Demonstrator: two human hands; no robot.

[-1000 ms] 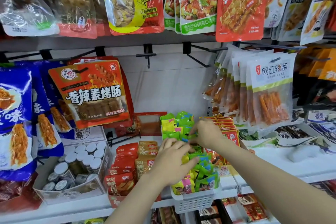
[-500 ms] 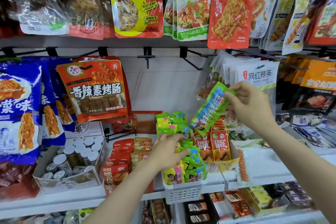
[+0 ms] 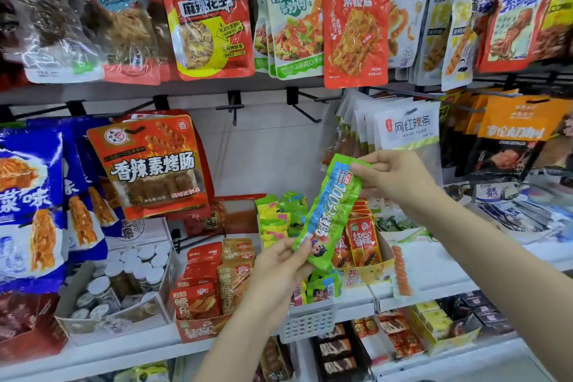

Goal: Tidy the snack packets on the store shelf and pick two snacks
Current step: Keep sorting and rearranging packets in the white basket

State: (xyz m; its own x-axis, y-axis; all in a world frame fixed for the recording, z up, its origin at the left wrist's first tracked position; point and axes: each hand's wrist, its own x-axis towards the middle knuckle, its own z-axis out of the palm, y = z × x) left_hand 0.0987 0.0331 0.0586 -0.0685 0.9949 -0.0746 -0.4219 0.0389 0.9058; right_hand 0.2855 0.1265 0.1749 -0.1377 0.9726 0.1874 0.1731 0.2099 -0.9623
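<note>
- Left hand (image 3: 279,260) nearest, pinching lower end of green packet (image 3: 330,214); grip pressed on its corner.
- Right hand (image 3: 400,177) farther, pinching upper end.
- Packet held slanting, long axis lower-left to upper-right, above white basket (image 3: 307,321).
- Long, crinkly, green and blue, cartoon face near bottom.
- Behind: shelf (image 3: 434,276), hanging packets.

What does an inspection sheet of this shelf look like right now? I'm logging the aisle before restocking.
Surface: white shelf, crowded with display boxes.
Job's things: green snack packet held tilted above the white basket of similar packets.
Clutter: box of small jars; red packets; hanging bags on pegs above.
Grippers: right hand pinches the packet's top end; left hand pinches its bottom end.
Cables: nothing seen.
Surroundings: two empty peg hooks against the back panel; lower shelf of more snacks.
</note>
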